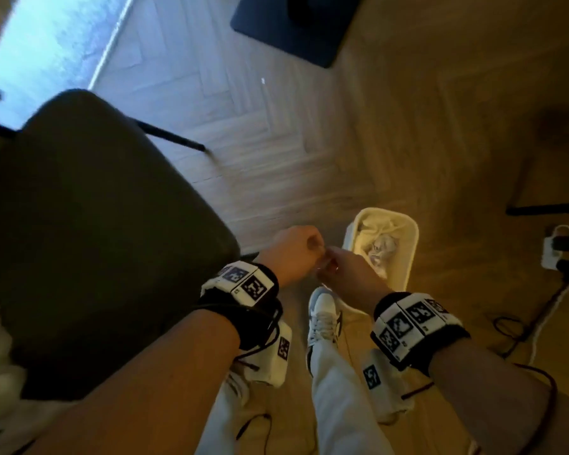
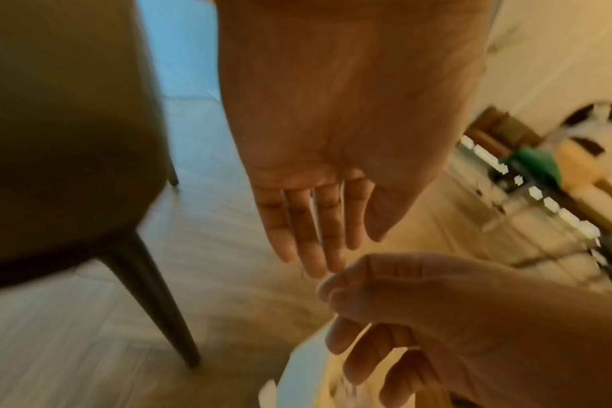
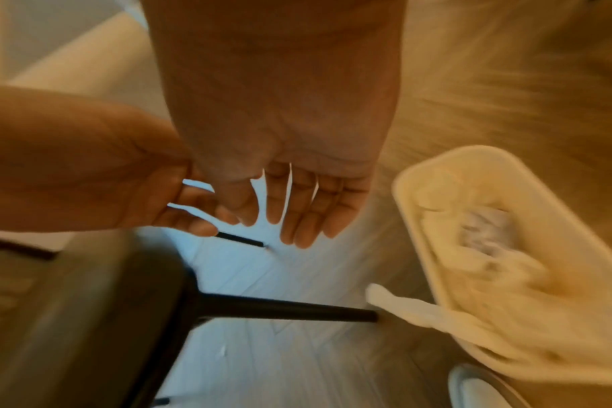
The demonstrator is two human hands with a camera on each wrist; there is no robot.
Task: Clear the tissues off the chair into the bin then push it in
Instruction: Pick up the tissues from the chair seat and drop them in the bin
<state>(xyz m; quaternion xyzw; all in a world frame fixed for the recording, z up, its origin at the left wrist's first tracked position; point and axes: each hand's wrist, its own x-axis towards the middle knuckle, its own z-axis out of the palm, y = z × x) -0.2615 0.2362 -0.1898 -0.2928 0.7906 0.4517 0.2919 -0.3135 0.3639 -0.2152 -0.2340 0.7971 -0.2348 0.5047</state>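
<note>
A: Where are the hands?

B: Both meet in front of the person, between the chair point(image 1: 89, 231) and the bin point(image 1: 383, 247). The left hand point(image 1: 293, 254) has its fingers straight and relaxed in its own wrist view, palm bare. The right hand point(image 1: 349, 270) is just beside it, fingertips close to the left hand's; its fingers look loosely spread in its wrist view, slightly bent in the other. Neither grips anything I can make out.

A: And the tissues?

B: Crumpled white tissues point(image 3: 486, 234) lie inside the bin, on its pale liner. A twisted strip of the liner point(image 3: 413, 309) hangs over the bin's near rim.

A: The chair?

B: Its dark seat is to the left of the hands, standing on the wooden floor point(image 1: 276, 126) on thin dark legs. The part of the seat in view is bare.

A: Anything else?

B: A white shoe point(image 1: 324, 316) is planted on the floor just below the hands, next to the bin. A power strip point(image 1: 559, 254) with cables lies at the far right.
</note>
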